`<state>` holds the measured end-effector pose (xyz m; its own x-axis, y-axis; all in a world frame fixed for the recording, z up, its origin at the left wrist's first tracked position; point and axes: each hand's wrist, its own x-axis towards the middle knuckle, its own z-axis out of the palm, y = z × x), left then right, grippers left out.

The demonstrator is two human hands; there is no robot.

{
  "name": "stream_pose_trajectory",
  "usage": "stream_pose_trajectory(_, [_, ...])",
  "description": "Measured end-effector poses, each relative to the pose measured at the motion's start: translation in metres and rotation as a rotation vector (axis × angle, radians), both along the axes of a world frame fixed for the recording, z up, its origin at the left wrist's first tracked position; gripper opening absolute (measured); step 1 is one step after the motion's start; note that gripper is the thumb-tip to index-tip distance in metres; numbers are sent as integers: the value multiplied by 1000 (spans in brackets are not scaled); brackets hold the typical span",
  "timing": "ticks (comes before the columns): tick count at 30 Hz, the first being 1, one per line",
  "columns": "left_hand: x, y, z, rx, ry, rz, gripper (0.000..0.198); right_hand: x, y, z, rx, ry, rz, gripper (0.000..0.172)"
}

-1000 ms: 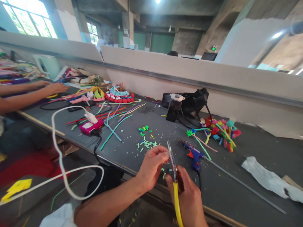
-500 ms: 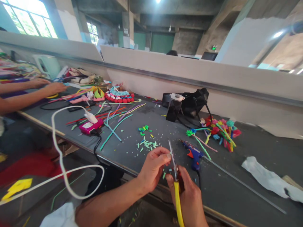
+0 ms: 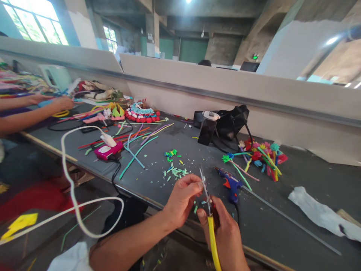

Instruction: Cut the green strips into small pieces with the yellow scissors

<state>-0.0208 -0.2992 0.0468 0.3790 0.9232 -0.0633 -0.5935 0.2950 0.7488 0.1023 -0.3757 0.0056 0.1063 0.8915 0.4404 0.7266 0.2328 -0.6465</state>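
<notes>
My right hand (image 3: 225, 237) is wrapped round the yellow handles of a pair of scissors (image 3: 208, 203), whose metal blades point up and away. My left hand (image 3: 183, 197) pinches something small right at the blades; I cannot make out what it is. Both hands hover over the near edge of a dark grey table (image 3: 282, 226). Small green and yellow cuttings (image 3: 176, 172) lie scattered just beyond my left hand. A blue glue gun (image 3: 230, 183) rests on the table to the right of the scissor tips.
A bunch of colourful craft flowers (image 3: 261, 156) lies at right, a black bag (image 3: 228, 122) and phone stand behind it. Long coloured strips (image 3: 135, 145), a pink device (image 3: 108, 151) with white cable and a white cloth (image 3: 321, 214) lie around. Another person's arms (image 3: 36, 109) work at far left.
My hands and the scissors have barely shifted. The other person's hands at far left have moved slightly left and back.
</notes>
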Motion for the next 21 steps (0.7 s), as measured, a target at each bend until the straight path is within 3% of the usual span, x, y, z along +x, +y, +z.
stream_pose_trajectory(21, [-1, 2, 4, -46, -54, -57, 13, -2, 2, 8, 60, 3, 4, 31])
